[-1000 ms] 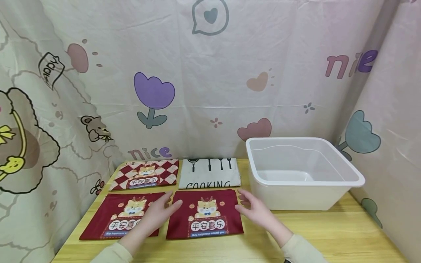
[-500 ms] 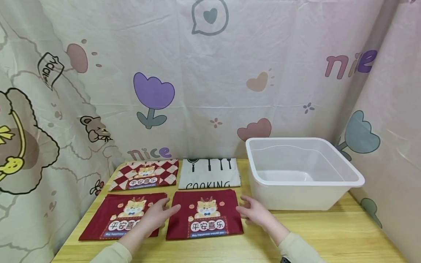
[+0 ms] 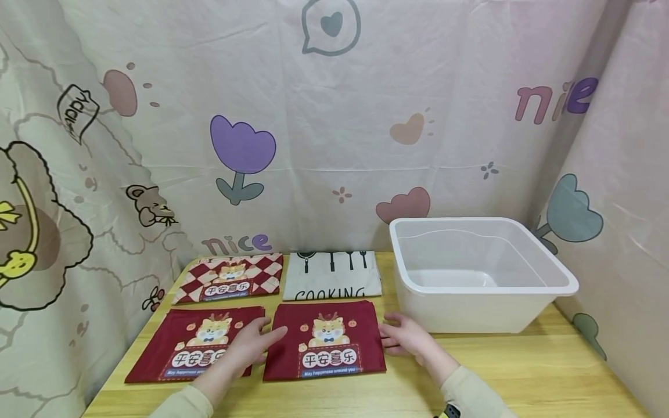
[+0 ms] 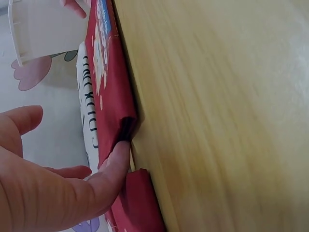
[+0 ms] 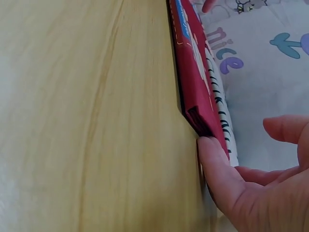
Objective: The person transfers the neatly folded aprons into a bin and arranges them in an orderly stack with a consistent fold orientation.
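Observation:
A folded dark-red cloth (image 3: 334,319) with a cartoon animal print lies flat on the table, between my two hands. At its left edge is my left hand (image 3: 250,343), thumb raised and apart. In the left wrist view a fingertip of that hand meets the cloth's folded side (image 4: 115,92). My right hand (image 3: 410,338) is at the right edge; in the right wrist view its fingertip (image 5: 208,145) touches the fold's corner. Neither hand is curled round the cloth. A matching red cloth (image 3: 157,342) lies to the left, partly behind my left hand and forearm.
Behind lie a folded checkered red-and-cream cloth (image 3: 190,285) and a white one (image 3: 319,278) printed with utensils and "COOKING". A white plastic tub (image 3: 475,312) stands at the right on the wooden table (image 3: 522,371). A patterned curtain (image 3: 324,116) hangs behind.
Both hands have lowered slightly toward the near side, to the edges of the middle red cloth. My right fingers have come in against its right edge. The cloths stay in place.

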`<action>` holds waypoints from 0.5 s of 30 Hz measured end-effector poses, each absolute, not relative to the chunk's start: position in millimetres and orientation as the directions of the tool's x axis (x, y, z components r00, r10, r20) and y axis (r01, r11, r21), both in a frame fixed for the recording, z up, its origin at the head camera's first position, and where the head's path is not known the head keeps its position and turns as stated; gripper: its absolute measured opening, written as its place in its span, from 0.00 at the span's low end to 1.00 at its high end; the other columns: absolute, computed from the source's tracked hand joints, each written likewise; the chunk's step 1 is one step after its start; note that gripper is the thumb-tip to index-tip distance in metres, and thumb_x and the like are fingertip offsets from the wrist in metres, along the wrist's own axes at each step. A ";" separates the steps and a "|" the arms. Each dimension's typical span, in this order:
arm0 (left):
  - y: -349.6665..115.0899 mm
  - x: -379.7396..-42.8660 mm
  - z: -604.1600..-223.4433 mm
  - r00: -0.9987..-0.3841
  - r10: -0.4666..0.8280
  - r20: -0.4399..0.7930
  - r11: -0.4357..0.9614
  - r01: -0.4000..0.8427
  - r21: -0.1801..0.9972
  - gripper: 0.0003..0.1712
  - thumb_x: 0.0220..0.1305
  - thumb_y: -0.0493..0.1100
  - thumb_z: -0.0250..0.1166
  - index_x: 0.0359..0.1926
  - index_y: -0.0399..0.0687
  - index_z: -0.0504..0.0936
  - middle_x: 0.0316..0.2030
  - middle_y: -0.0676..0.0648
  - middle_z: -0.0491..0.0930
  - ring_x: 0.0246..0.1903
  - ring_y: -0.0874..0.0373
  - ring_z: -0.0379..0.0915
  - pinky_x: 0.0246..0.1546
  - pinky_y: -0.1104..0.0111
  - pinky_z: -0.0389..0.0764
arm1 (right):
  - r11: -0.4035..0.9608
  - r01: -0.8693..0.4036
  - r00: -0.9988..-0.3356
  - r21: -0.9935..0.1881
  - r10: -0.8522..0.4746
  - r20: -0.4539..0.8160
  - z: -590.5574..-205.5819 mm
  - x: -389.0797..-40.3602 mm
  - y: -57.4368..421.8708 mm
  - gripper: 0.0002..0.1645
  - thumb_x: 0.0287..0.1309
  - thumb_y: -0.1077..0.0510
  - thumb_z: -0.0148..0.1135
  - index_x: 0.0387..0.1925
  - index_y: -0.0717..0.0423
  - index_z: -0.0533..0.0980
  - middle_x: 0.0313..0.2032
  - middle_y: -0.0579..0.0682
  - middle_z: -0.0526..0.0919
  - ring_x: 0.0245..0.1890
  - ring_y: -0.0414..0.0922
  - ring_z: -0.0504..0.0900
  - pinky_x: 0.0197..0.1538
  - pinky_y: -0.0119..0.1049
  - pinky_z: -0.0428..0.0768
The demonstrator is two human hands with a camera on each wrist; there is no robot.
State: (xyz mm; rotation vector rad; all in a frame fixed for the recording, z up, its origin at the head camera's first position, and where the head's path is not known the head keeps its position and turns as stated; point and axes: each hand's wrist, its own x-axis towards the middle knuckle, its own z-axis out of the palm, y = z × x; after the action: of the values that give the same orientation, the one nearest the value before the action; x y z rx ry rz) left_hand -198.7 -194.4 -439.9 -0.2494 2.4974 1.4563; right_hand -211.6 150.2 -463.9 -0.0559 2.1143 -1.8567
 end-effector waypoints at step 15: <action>-196.3 -199.2 -448.3 -0.969 -0.049 -0.241 0.412 -0.239 0.879 0.39 0.68 0.50 0.64 0.67 0.25 0.63 0.57 0.27 0.70 0.52 0.39 0.75 0.43 0.54 0.84 | 0.086 0.224 -0.946 -0.971 -0.219 -0.237 -470.0 -210.8 148.1 0.36 0.66 0.61 0.58 0.65 0.80 0.56 0.46 0.67 0.78 0.42 0.52 0.82 0.45 0.48 0.84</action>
State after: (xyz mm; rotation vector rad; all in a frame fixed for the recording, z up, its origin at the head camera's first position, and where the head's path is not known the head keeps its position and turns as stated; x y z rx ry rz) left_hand -199.2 -196.3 -448.3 -0.2562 2.4862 1.5923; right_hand -210.8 148.1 -470.0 0.0043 2.0482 -1.9273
